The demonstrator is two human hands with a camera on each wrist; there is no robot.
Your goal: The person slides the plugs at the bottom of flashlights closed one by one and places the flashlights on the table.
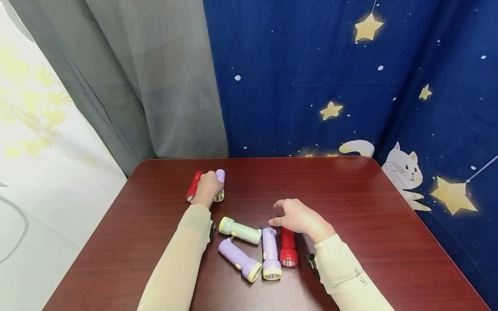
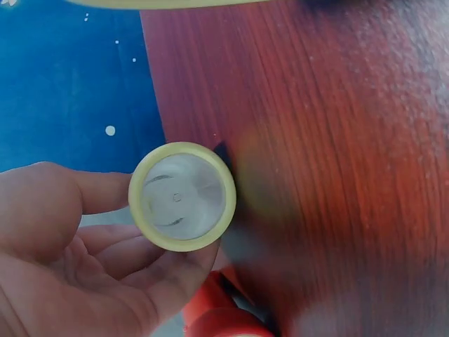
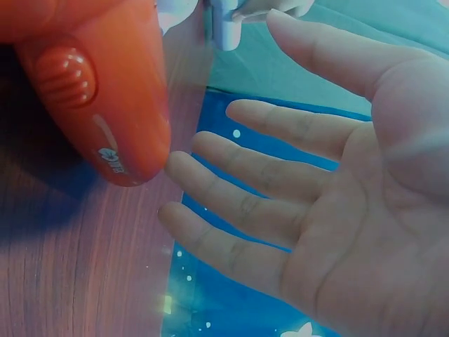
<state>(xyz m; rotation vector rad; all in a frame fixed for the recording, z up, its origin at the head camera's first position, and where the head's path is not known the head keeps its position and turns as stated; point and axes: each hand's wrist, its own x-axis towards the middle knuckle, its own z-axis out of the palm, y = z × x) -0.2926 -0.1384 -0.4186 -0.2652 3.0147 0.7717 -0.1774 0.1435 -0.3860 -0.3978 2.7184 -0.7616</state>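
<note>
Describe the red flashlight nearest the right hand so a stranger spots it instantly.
On the reddish-brown table, find the nearer four flashlights. The red flashlight is rightmost there, by the right hand. It is the only red one among them.

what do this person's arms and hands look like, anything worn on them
The left sleeve and right sleeve are long and cream; the right one bears dark lettering, too small to read. A small black object shows at each wrist. The left hand and right hand wear no gloves.
</note>
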